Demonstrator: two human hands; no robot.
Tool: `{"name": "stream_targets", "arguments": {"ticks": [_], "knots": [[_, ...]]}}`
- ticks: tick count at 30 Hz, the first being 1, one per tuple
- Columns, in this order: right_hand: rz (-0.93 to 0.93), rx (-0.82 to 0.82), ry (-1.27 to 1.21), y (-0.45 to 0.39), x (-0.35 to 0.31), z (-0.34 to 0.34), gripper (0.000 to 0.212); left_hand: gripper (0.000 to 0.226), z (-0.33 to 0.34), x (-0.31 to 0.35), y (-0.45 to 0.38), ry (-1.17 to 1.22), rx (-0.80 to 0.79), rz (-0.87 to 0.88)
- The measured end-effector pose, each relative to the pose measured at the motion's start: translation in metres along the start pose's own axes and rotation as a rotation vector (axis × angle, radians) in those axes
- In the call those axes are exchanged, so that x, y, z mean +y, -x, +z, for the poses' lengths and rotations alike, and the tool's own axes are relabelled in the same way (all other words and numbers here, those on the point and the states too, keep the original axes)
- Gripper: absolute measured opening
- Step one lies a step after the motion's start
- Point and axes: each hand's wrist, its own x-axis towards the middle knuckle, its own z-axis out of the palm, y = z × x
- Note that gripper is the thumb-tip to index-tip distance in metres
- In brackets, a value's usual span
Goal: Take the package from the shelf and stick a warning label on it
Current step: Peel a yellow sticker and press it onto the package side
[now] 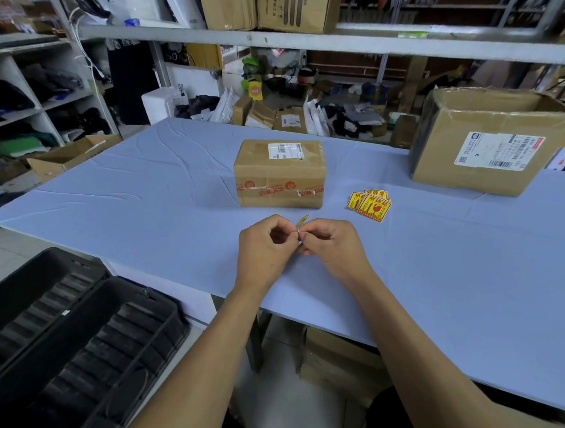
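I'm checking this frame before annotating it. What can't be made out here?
Head view only:
- Warning label pinched between left hand and right hand: fingers hide most of it, so its print and any peeling are unclear.
- Package shipping label: too small.
- Large carton: cut off by the right edge.

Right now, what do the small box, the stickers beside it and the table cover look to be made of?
Small box: brown cardboard, wrapped in glossy clear tape, judging by its sheen and wrinkles. Stickers: printed yellow and red paper, probably slightly glossy. Table cover: thin, matte pale blue sheet with creases, cloth or plastic, cannot tell which.
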Motion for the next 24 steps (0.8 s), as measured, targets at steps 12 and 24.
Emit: {"name": "stream_targets", "arguments": {"ticks": [12,24], "knots": [[-0.022,0.012,0.113,-0.0008,0.0013,0.0007,0.016,0.005,0.0034,0.0004,-0.0012,-0.089,-0.013,0.012],[0.008,0.036,0.04,-0.0008,-0.0001,-0.0006,0.017,0.006,0.0029,-0.0005,-0.0018,-0.082,-0.032,-0.008]]}}
